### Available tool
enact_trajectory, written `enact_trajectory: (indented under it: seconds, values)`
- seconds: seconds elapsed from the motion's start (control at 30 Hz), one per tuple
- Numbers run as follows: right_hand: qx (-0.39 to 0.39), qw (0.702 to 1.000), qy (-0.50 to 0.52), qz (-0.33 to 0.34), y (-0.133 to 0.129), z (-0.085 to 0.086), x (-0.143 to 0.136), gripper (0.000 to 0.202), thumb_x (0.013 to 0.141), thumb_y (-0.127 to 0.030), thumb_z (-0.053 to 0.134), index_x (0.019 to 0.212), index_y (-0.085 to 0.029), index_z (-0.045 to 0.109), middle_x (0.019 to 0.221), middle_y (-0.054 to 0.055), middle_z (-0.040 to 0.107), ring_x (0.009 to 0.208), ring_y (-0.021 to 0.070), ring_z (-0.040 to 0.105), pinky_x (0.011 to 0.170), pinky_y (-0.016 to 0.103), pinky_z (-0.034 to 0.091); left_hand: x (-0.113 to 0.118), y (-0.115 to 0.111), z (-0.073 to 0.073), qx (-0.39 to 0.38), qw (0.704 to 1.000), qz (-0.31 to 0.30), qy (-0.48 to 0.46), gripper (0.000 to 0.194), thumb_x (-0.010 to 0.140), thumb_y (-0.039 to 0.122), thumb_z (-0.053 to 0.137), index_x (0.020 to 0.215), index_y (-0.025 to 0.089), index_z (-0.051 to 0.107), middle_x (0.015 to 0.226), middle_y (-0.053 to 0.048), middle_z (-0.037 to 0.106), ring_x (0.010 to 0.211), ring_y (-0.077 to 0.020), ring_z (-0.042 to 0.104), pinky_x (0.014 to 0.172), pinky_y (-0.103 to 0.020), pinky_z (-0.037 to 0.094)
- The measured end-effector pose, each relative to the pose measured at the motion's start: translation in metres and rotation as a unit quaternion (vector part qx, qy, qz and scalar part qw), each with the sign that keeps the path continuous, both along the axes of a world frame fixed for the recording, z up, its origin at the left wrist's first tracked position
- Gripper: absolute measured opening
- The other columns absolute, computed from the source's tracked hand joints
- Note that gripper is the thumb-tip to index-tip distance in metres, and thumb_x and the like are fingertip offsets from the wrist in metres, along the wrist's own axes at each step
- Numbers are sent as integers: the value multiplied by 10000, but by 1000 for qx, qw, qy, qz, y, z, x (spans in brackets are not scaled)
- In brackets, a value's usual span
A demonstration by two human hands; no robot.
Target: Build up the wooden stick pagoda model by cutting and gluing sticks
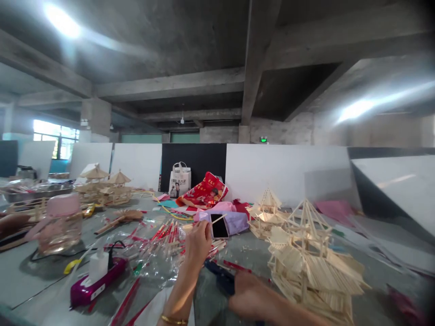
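My left hand (197, 240), fingers pinched together, grips a thin pale wooden stick (219, 218) that points to the right. Behind that stick lies a phone (220, 226) with a dark screen. My right hand (246, 292) is wrapped round a dark blue glue gun (222, 277), its tip pointing left toward my left wrist. Right of my hands stands a pavilion model built of wooden sticks (312, 267), with a smaller stick model (267, 213) behind it. Left of my left hand, many sticks in red wrappers (166, 235) lie on clear plastic.
A purple power strip (98, 280) with a white plug stands front left, near a pink-lidded jug (63, 224). More stick pavilions (117, 185) stand at back left. A red bag (207, 190) and white carrier bag (181, 180) are behind. Another person's hand (13, 224) shows far left.
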State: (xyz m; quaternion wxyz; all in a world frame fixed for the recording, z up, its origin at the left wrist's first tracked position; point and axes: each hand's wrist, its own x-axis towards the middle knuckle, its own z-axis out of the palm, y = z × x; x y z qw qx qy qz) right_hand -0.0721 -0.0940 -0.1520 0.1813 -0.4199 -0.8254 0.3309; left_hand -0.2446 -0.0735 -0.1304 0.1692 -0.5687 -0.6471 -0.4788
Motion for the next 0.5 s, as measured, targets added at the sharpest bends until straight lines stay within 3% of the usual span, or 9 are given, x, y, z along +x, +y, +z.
enact_trajectory:
  seconds: [0.07, 0.13, 0.2, 0.27, 0.3, 0.37, 0.5]
  values:
    - [-58, 998, -8, -22, 0, 5, 25, 151, 517, -127, 591, 646, -196, 556, 543, -5, 556, 586, 191, 577, 489, 265, 395, 1, -1, 2, 0, 995, -27, -91, 190, 820, 276, 431, 767, 188, 592, 752, -51, 616, 743, -181, 563, 664, -261, 348]
    - [-206, 976, 76, -3, -3, 11, 43, 181, 491, -160, 515, 667, -195, 534, 501, -27, 537, 512, 167, 563, 458, 245, 377, 4, 1, 3, 0, 986, -35, -166, 208, 809, 314, 429, 736, 194, 583, 714, -38, 605, 731, -178, 559, 656, -261, 356]
    - [-353, 907, 222, 62, -6, 16, 52, 229, 501, -196, 473, 721, -176, 534, 598, 2, 597, 564, 171, 590, 510, 259, 418, 12, 4, 0, -4, 976, -30, -214, 281, 823, 356, 370, 702, 187, 559, 668, -38, 592, 682, -174, 559, 615, -262, 368]
    - [-409, 836, 346, 122, -8, 19, 50, 240, 544, -220, 458, 761, -160, 539, 721, 40, 633, 645, 179, 611, 579, 282, 449, 23, 10, -5, -15, 962, -42, -268, 345, 832, 384, 297, 669, 179, 522, 606, -35, 574, 579, -160, 549, 540, -254, 375]
    - [-409, 816, 385, 135, -6, 21, 45, 242, 568, -225, 457, 785, -158, 541, 756, 46, 638, 668, 176, 614, 600, 283, 455, 30, 13, -9, -24, 954, -56, -292, 363, 830, 393, 271, 652, 178, 503, 565, -27, 560, 515, -148, 533, 498, -247, 371]
    - [-359, 823, 420, 129, 2, 23, 31, 246, 606, -243, 447, 819, -159, 538, 771, 50, 642, 667, 161, 615, 606, 268, 456, 41, 18, -16, -45, 941, -94, -322, 367, 811, 406, 267, 625, 177, 485, 502, -13, 537, 434, -130, 502, 443, -235, 364]
    - [-193, 910, 360, 69, 30, 29, 1, 297, 678, -347, 391, 867, -166, 532, 738, 55, 648, 635, 162, 618, 561, 264, 462, 45, 22, -22, -74, 914, -161, -365, 342, 743, 454, 377, 590, 170, 492, 483, -8, 526, 453, -132, 512, 435, -229, 381]
